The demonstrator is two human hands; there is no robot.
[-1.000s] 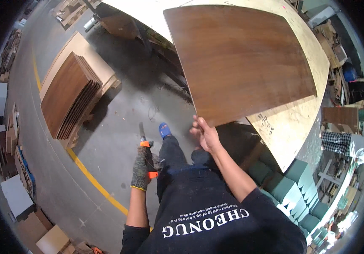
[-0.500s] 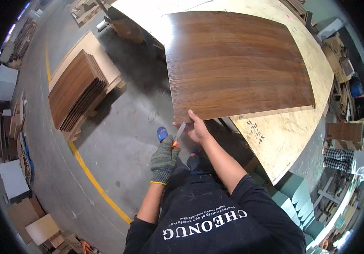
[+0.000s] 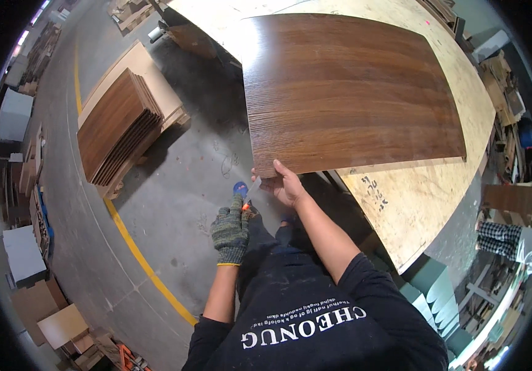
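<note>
A dark brown wood-grain panel (image 3: 352, 93) lies on a pale plywood-topped table, its near left corner jutting past the table's edge. My right hand (image 3: 287, 187), bare, grips that corner with the thumb on top and the fingers underneath. In a grey-green knitted glove, my left hand (image 3: 230, 230) is closed around a utility knife (image 3: 253, 190) with an orange part and a pale blade. The blade points up toward the panel's corner, close to my right fingers. Whether it touches the panel edge I cannot tell.
The plywood table (image 3: 402, 210) spreads under the panel to the right. At left, a stack of similar brown panels (image 3: 118, 133) rests on a pale board. A yellow line (image 3: 142, 263) crosses the floor. Green blocks (image 3: 433, 287) stand lower right; another person (image 3: 513, 241) is at far right.
My left hand and the knife have shifted slightly left, and the blade has tilted. My right hand still grips the panel corner. The whole view has moved a little.
</note>
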